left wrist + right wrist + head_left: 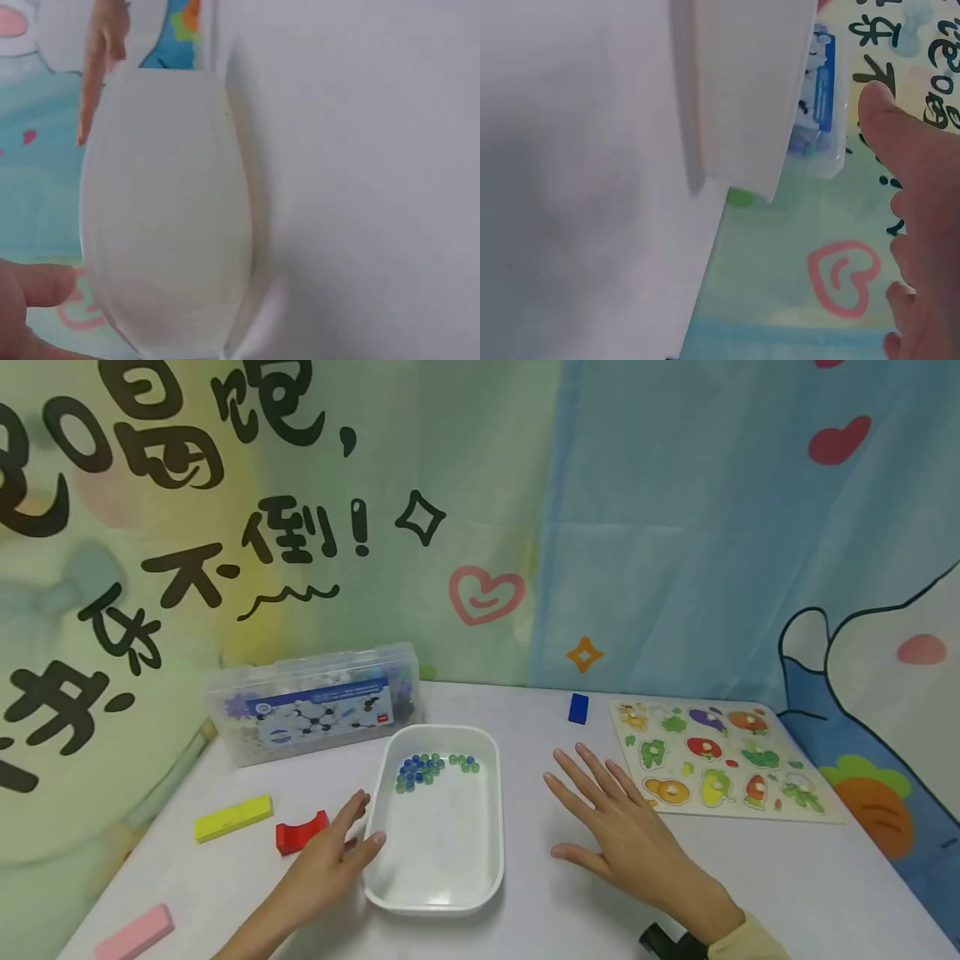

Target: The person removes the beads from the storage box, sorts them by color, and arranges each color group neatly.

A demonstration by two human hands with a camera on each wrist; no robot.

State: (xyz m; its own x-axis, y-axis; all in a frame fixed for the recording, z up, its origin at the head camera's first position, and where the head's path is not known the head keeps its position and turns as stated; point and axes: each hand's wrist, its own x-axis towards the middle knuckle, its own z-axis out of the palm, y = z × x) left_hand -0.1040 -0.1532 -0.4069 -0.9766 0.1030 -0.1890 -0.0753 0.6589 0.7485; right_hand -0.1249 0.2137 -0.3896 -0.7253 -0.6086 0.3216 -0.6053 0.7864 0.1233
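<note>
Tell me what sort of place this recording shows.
Probably a children's play or learning corner: a cartoon backdrop hangs behind the table, which holds a wooden peg puzzle, coloured blocks and a white tub of marbles.

White tray [491, 827] sits mid-table, flanked closely by left hand [333, 856] and right hand [626, 835]. Bare table [525, 718] behind tray and in the strip between tray and puzzle board [720, 760]. Left side cluttered: red block [300, 832], yellow block [232, 817], pink block [135, 933], clear plastic box [315, 706] at back. Small blue block [578, 708] near far edge.
</note>
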